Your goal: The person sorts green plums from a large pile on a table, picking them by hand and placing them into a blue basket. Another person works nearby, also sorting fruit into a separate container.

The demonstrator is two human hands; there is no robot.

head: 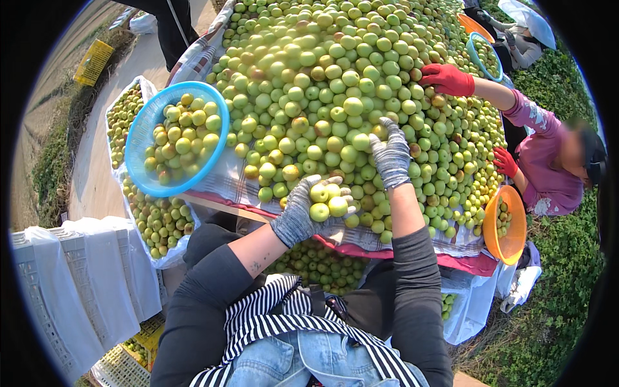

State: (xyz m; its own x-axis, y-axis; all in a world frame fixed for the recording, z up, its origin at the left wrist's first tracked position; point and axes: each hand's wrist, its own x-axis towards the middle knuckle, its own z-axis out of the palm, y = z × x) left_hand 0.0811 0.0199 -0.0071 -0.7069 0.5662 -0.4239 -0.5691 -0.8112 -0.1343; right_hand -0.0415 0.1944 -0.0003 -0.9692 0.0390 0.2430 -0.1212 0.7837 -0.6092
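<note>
A broad heap of small round green fruits (300, 96), some with brown blotches, spreads over a cloth-covered table (220, 179) before me. My left hand (309, 205), in a grey knit glove, is palm up at the near edge of the heap. Several green fruits (329, 200) are cupped in its palm and fingers. Farther out to the right, my right hand (392, 155), gloved alike, reaches over the heap. Its thumb and fingers are spread around a green fruit (379, 131); whether they grip it is unclear.
A blue plastic basket (140, 140) of fruits stands left, above fruit-filled bags (159, 220). Crates (63, 251) draped in white plastic are lower left. At right, a co-worker's red-gloved hand (449, 80) touches the heap near an orange basket (517, 227). More fruits (319, 268) lie beneath the table edge.
</note>
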